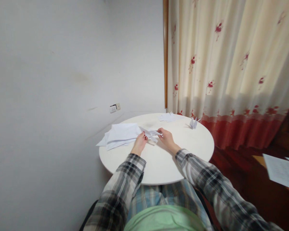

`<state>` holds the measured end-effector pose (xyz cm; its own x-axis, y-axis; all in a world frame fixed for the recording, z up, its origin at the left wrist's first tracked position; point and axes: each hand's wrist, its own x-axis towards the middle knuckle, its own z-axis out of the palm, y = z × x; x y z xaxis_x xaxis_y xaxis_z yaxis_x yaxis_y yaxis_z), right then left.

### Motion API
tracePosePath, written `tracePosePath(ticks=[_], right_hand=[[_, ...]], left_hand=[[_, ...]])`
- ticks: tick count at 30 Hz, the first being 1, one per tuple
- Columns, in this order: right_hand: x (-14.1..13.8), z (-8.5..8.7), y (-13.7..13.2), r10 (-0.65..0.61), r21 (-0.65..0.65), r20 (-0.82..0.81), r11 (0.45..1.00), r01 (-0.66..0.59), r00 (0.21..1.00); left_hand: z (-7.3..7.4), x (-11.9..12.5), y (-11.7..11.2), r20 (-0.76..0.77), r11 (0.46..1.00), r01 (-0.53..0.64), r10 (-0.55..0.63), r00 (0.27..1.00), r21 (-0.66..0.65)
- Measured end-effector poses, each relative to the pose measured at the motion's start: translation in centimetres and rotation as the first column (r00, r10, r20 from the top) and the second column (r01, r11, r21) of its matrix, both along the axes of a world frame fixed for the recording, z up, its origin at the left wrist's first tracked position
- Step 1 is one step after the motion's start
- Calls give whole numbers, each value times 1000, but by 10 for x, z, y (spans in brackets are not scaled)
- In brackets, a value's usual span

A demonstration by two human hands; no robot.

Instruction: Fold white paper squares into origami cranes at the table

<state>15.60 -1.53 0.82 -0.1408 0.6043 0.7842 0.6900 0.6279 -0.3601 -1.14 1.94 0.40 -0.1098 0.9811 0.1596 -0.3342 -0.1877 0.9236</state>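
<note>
Between my two hands, just above the round white table (159,170), is a folded white paper piece (152,132) with narrow points and spread flaps. My left hand (141,141) pinches it at its left side, fingers closed. At its right end, a narrow point sits in the closed fingers of my right hand (166,138). The exact fold under the fingertips is too small to make out. A stack of white paper sheets (124,132) lies close to my left hand. Farther right on the table stands a folded paper crane (194,123).
More white paper (170,117) lies at the table's far edge. A wall with a power socket (113,109) borders the left side. Behind the table hangs a floral curtain (226,64). At right, printed sheets (281,171) rest on a wooden surface.
</note>
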Motion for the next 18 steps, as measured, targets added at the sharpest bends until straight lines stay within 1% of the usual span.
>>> tracePosePath(ticks=[6, 9, 13, 15, 17, 18], right_hand=[[-4, -1, 1, -11, -12, -82, 1000, 10, 997], [-3, -1, 2, -5, -1, -76, 1000, 5, 997], [0, 0, 2, -40, 4, -76, 999, 40, 996], [1, 1, 2, -59, 5, -81, 998, 60, 995], [1, 1, 2, -74, -1, -82, 997, 74, 994], [0, 0, 2, -77, -7, -78, 997, 77, 994]], left_hand=[[3, 5, -3, 13, 998, 41, -40, 999, -38], [3, 8, -6, -21, 992, 87, -89, 996, -87], [3, 9, -8, -85, 981, 139, -152, 985, -136], [3, 8, -10, -136, 976, 180, -196, 971, -118], [2, 7, -13, -201, 972, 226, -236, 951, -70], [1, 6, -15, -234, 976, 216, -219, 947, -37]])
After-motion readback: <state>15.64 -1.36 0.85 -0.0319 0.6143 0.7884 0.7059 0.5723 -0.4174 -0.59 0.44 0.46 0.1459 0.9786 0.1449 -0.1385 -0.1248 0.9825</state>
